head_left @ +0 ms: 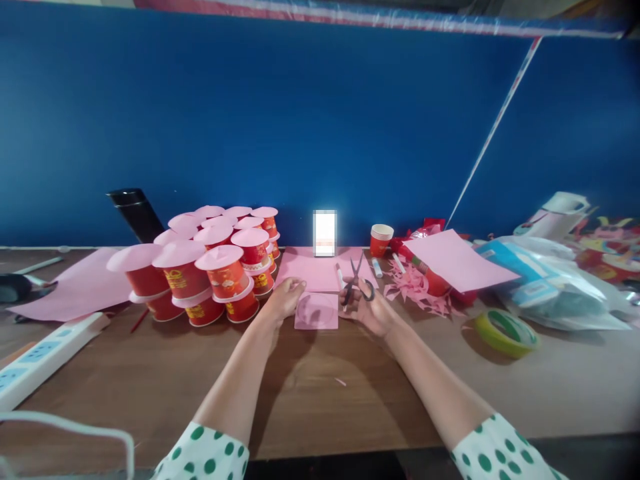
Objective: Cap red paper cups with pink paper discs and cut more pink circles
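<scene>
My right hand (373, 312) is closed round the black handles of a pair of scissors (356, 283), blades pointing up and away. My left hand (284, 298) rests with curled fingers on the upper left corner of a small pink paper square (317, 312) that bears a drawn circle. The square lies on the wooden table (320, 387) between both hands. Behind it lies a larger pink sheet (313, 272) with a marker (339, 275) on it.
Several red paper cups capped with pink discs (215, 263) are stacked at the left, a black bottle (136, 213) behind them. Pink scraps (417, 287), a pink sheet (457, 260), plastic bags (545, 283) and a green tape roll (506, 332) lie right. A power strip (45, 353) lies left.
</scene>
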Available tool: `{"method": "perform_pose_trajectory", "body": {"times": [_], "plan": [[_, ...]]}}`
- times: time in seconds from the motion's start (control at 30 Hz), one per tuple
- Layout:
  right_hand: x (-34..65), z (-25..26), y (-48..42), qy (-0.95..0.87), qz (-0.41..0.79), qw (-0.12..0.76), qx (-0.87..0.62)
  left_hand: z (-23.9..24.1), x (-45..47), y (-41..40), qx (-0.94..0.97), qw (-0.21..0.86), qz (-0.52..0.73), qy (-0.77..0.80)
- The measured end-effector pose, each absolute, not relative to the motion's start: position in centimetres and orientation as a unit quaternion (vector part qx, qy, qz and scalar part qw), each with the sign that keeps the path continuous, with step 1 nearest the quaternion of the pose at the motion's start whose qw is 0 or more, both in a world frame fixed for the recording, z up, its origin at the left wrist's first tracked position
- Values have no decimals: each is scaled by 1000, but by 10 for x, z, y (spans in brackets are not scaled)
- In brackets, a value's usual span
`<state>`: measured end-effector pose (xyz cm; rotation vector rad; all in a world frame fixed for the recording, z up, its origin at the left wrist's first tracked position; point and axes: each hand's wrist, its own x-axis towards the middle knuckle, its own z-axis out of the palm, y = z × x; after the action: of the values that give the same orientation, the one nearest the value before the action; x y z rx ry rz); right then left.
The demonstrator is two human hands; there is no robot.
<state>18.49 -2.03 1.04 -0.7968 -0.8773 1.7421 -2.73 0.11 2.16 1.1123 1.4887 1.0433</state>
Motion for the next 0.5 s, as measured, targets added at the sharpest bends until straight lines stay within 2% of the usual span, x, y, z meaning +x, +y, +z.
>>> {"method": "perform_pose_trajectory", "body": {"times": [0.23, 0.4, 0.5], "plan": [[180, 6, -21, -370, 712, 498, -329, 17, -22, 0, 450, 531, 399, 596], [179, 3, -21, -365, 715, 501, -323, -5, -17, 5, 449, 537, 447, 557], [180, 2, -22, -374, 708, 503, -326, -14, -13, 6, 479, 497, 468, 552]]}}
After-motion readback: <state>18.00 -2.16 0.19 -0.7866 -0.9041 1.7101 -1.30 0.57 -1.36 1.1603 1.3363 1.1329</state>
